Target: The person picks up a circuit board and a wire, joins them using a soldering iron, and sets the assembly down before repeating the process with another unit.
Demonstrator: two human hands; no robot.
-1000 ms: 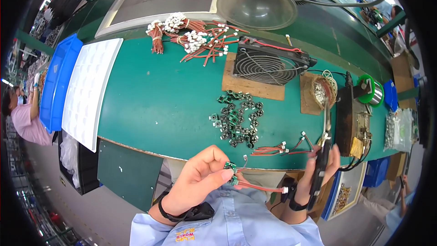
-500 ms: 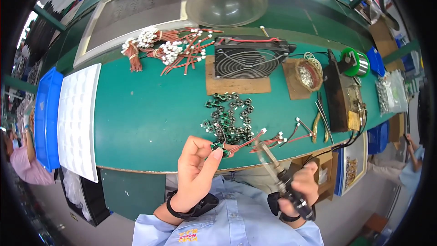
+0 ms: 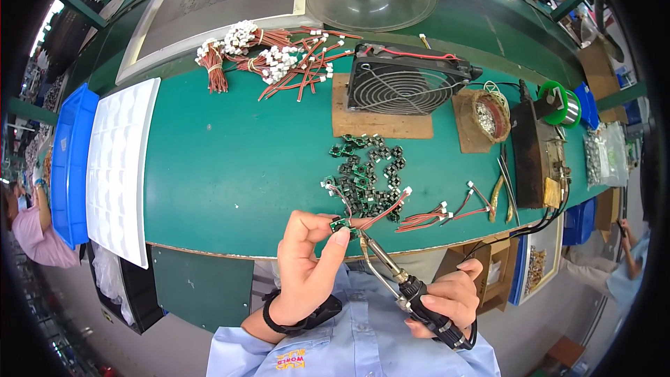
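Note:
My left hand pinches a small green circuit board between thumb and fingers, above the bench's near edge. A red-brown wire lead with a white connector runs from beside the board to the upper right; whether it is joined to the board is hidden. My right hand is closed around the black handle of a soldering iron with a thin metal tube along its barrel. The iron's tip is at the board's right side, close to my left fingertips. Just beyond lies a cluster of small circuit boards.
Loose wire leads lie right of the boards, near pliers and tweezers. Behind are a fan, bundled leads and a round pot. A solder spool stands right; a white tray is left.
My right hand has swung the soldering iron's tip left and up to the board. My left hand still holds the board. The whole view has shifted a little.

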